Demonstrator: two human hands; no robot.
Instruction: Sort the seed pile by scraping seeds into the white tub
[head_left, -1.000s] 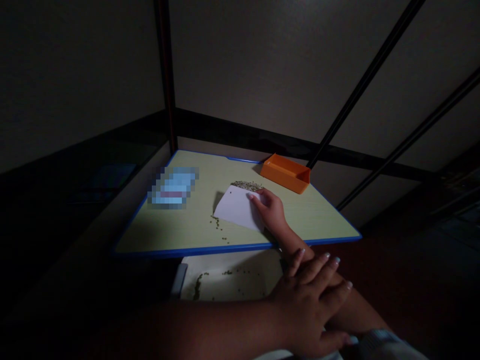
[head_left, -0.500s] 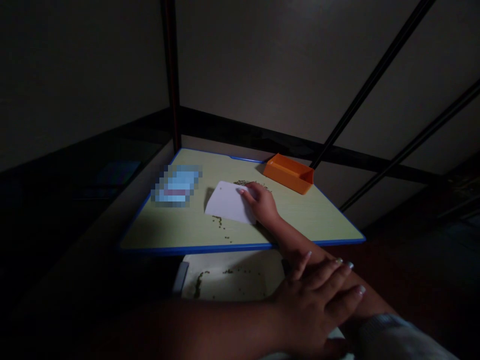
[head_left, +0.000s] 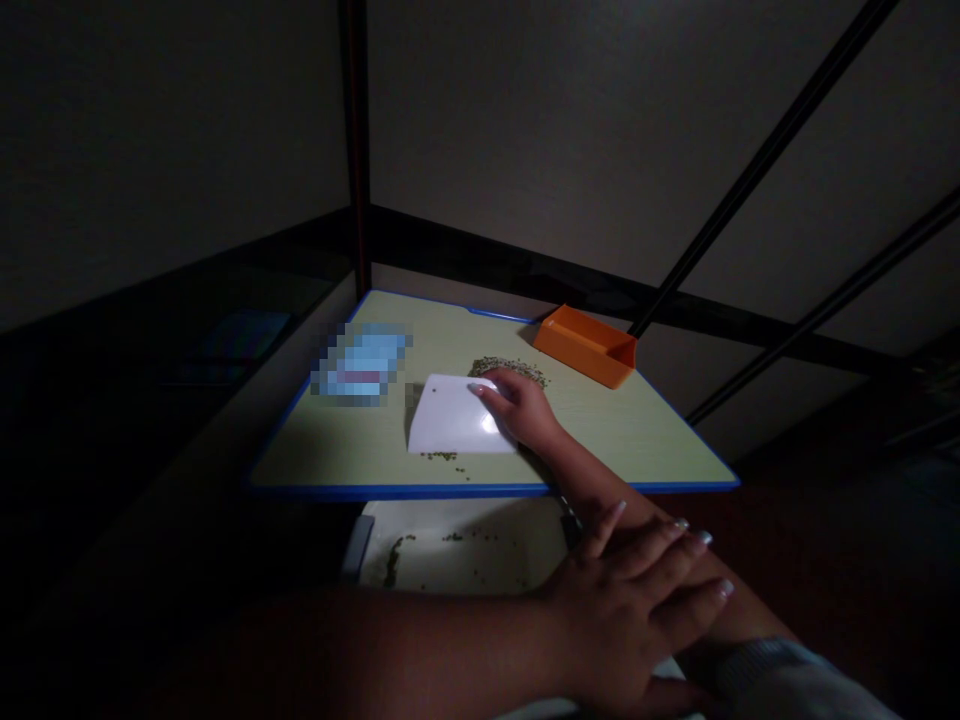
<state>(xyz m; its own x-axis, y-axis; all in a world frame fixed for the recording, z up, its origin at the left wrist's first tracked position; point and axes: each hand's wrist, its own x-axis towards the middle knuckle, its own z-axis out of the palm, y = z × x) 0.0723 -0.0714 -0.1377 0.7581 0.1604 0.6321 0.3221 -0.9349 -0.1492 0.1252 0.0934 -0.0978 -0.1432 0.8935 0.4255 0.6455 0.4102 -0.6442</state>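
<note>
A white plastic card with rounded corners lies flat on the desk, near the middle of its top and just below a heap of small greenish grains. The right hand rests palm-down on the card's right side, fingertips spread across its upper corner, pinning it to the surface rather than pinching it. The left hand lies open across the right forearm, holding nothing. A thin line of loose grains sits along the card's lower edge.

The step in hand appears to be moving the card across the desk under the right palm, with the grains gathered around it. The next move seems to call for keeping the card's edge flat to the surface so that grains do not slip beneath it.

An orange plastic tray sits towards the far edge of the desk, beyond the heap. A pale blue object, blurred beyond naming, lies to the left. Below the desk's blue rim, more grains lie on a cream sheet.
</note>
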